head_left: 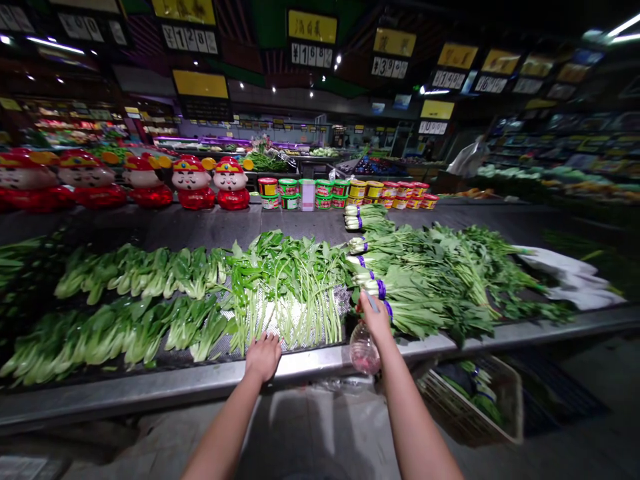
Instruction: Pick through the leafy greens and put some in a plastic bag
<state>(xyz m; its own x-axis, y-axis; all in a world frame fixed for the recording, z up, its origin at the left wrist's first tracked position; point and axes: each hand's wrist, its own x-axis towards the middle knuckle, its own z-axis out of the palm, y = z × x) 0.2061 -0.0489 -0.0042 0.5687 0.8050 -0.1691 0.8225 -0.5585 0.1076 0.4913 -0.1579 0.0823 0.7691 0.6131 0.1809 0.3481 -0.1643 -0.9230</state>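
Observation:
In the head view, my right hand (375,323) is wrapped around the neck of a clear spray bottle (364,352). Its grey head sticks up past my fingers, and its round body hangs below, over the metal edge of the display shelf. Just beyond it lie leafy greens (415,287) bundled with purple bands. My left hand (263,357) lies with fingers extended on the front edge of the shelf (315,363), close to the stems of loose long-stemmed greens (290,280). To its left, bok choy (145,327) is laid out in two rows.
Red figurines (231,183) and stacked tubs (330,193) line the back of the shelf. A white cloth (570,273) lies at the right end. Below the shelf, a crate (475,407) holding vegetables stands on the floor. Price signs (313,40) hang overhead.

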